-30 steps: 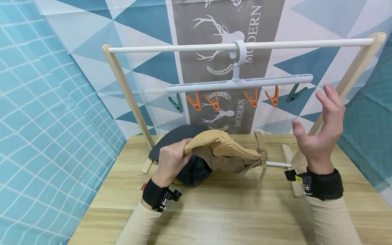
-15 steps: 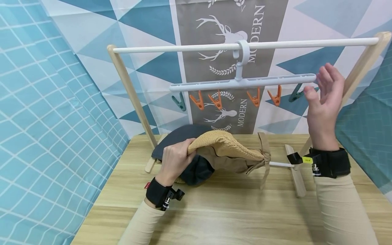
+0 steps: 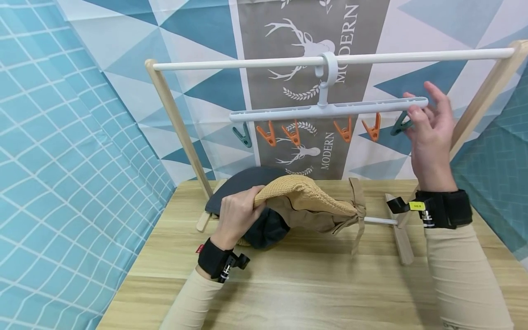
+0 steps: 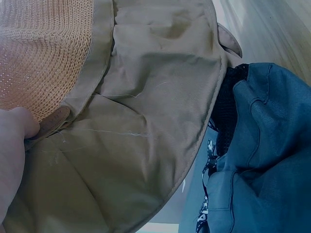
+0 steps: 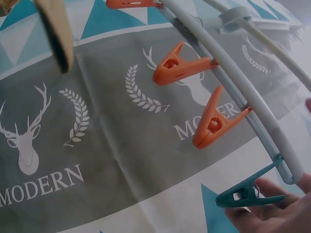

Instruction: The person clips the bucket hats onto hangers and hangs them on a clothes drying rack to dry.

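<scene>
A tan sun hat (image 3: 303,192) with a woven yellowish part and a cloth tie lies over a dark navy hat (image 3: 264,229). My left hand (image 3: 237,213) grips the tan hat's left edge; its thumb lies on the cloth in the left wrist view. At the right end of the pale clip hanger (image 3: 363,107), my right hand (image 3: 433,137) has its thumb near the bar's tip and its fingers around a teal clothespin (image 5: 250,193). The right wrist view shows fingers behind that clothespin, with no clear pinch on it.
The hanger hooks over a white rail (image 3: 247,63) on a wooden-legged rack (image 3: 177,123). Several orange clothespins (image 3: 344,130) and another teal one (image 3: 242,136) hang along the bar. A patterned cloth covers the wall behind the wooden table (image 3: 297,288).
My right hand has risen and moved forward from beside the rack to the hanger's right end. The left hand keeps its hold on the tan sun hat.
</scene>
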### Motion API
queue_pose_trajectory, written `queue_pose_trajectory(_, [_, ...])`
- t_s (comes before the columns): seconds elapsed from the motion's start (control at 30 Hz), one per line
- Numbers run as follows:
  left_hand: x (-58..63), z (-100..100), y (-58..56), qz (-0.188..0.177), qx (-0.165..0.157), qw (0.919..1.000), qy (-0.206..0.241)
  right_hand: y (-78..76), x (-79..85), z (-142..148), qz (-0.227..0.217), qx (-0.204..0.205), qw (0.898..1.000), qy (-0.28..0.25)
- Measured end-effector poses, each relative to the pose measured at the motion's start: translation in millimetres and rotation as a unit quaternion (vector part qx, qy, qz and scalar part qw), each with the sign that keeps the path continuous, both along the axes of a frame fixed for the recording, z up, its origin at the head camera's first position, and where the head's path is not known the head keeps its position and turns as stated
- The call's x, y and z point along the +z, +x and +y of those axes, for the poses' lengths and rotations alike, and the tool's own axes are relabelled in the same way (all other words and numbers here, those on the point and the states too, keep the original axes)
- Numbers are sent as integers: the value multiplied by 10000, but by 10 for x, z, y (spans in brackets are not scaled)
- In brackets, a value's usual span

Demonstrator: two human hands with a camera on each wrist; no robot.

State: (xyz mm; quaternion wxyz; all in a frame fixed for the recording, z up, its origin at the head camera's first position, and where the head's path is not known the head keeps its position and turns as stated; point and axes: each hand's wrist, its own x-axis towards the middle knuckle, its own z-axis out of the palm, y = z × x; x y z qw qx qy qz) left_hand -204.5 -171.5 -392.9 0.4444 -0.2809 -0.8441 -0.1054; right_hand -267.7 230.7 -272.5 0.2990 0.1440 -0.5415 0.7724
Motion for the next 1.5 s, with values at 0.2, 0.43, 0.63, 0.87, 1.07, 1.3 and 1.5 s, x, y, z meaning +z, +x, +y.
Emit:
queue_pose_trajectory(0.2, [-4,7,2,-49,-2,10000,-22,2,23,55,-303,-6,9995,-88])
queue_pose_trajectory(0.43, [-9,8,6,-79,-6,10000,-7,40,-14,61,-126,122,9998,-69])
queue_pose_trajectory(0.63, [-16,9,8,-31,-15,10000,12,98,-34,51,-40,98,9999,-46])
queue_pose_trajectory(0.87, [-22,10,8,-34,-34,10000,21,217,-79,14,138,-60,9999,-20])
queue_pose_trajectory(1.07, [-9,14,6,-20,-39,10000,12,309,-115,-22,366,-62,9992,-142])
queue_pose_trajectory(1.3, [5,16,-1,-7,-38,10000,-11,418,-152,-55,610,-98,9981,-8])
queue_pose_trajectory(1.5, [-6,12,-12,-11,-20,10000,-20,521,-160,-102,550,-265,9980,153])
